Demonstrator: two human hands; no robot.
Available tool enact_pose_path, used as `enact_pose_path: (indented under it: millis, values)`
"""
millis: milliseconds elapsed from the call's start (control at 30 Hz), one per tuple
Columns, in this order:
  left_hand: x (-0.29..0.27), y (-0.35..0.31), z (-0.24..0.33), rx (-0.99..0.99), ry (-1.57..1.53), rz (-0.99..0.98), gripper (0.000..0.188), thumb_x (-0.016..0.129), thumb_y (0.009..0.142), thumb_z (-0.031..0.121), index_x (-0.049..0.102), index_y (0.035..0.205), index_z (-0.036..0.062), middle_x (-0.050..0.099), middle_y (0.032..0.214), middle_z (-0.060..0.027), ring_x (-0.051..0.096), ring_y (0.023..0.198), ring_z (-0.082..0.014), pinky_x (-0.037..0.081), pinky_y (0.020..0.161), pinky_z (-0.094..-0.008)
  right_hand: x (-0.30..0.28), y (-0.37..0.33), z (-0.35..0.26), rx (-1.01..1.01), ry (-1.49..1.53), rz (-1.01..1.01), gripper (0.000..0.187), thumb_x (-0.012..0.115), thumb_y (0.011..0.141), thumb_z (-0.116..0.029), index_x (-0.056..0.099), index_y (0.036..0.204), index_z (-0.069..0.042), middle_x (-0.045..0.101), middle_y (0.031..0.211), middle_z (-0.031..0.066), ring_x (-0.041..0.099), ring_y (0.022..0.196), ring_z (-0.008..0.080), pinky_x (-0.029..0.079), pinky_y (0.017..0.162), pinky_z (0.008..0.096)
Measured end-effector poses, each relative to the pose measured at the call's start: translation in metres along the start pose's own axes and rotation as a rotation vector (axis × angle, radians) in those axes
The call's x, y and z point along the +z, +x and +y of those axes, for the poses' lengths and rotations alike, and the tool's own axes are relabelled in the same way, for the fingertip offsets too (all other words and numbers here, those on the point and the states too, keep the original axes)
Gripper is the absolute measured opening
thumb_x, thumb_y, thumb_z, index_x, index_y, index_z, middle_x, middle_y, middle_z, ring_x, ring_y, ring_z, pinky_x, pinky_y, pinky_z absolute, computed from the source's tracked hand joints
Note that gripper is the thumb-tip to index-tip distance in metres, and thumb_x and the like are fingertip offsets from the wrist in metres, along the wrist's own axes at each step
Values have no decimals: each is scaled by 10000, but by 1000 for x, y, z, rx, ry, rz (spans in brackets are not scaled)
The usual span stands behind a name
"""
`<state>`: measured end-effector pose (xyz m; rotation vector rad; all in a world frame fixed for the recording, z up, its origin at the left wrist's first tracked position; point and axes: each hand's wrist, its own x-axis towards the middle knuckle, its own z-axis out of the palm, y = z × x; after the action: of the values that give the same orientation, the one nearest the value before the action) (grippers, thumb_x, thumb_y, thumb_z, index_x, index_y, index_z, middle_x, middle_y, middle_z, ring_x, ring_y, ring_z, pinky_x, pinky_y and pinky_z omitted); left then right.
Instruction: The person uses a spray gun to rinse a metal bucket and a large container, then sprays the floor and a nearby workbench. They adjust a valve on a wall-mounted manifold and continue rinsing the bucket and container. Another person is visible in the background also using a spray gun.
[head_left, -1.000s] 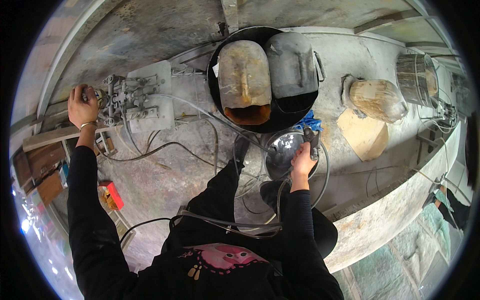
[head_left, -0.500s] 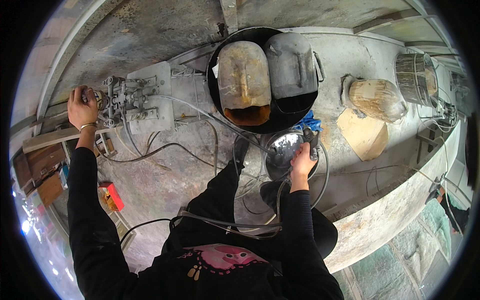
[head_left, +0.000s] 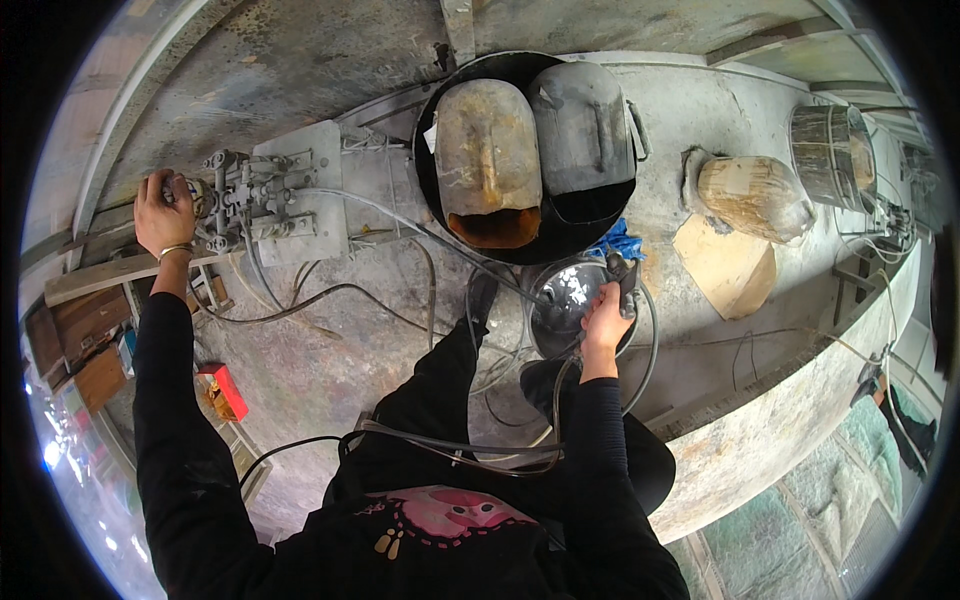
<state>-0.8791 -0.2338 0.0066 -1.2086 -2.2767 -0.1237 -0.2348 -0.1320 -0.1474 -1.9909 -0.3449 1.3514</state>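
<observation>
At the far left my left hand (head_left: 165, 215) is closed round a knob-like round part (head_left: 200, 198) on the end of a grey metal pump assembly (head_left: 245, 200). The assembly has several fittings and hoses and is fixed to a pale plate (head_left: 328, 180). My right hand (head_left: 605, 322) grips a dark spray gun (head_left: 627, 285) by its handle, at the right rim of a bucket (head_left: 545, 338). Dark, shiny liquid shows inside the bucket, and a grey hose (head_left: 430, 237) from the assembly runs down into it. The gun's nozzle is hard to make out.
Behind the bucket stands a large black drum (head_left: 425, 190) holding two curved containers (head_left: 487, 135). To the right are a crusted bucket (head_left: 745, 190), cardboard (head_left: 735, 270) and another drum (head_left: 825, 155). Hoses loop round my legs. A red box (head_left: 225, 392) sits at left; another person (head_left: 900, 420) shows far right.
Both my hands stay nearly in place, still gripping the knob-like part and the spray gun. The bright reflection in the bucket has changed shape, and the person at far right has shifted slightly.
</observation>
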Motion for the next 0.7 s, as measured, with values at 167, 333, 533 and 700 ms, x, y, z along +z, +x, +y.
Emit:
enact_pose_path:
  millis: [167,333,533,700]
  values:
    - [0,0,0,0,10,-5,183,694,945,332,732,1060,195,732,1071,-68,689,1009,-373,550,825,-483,1,-2,0,19,-13,7,199,662,956,-268,583,840,-127,472,650,-37,373,473,74,287,436,267]
    - [1,0,-1,10,-2,14,179,694,945,332,734,1051,194,734,1070,-66,691,1011,-371,551,827,-481,-1,-1,1,-2,-5,-1,226,665,962,-272,628,835,-89,508,636,-31,424,466,80,297,422,271]
    - [1,0,0,-2,-2,8,178,695,943,328,737,1050,193,734,1070,-63,692,1010,-366,553,830,-476,-3,1,3,-25,2,-5,250,671,956,-274,644,817,-68,533,632,-19,447,450,91,319,411,280]
    - [0,0,1,-8,-1,-1,176,695,943,322,737,1051,189,732,1065,-58,692,1006,-358,553,837,-470,-2,2,5,-18,-10,22,248,671,954,-274,643,817,-69,532,635,-18,446,454,91,319,414,277]
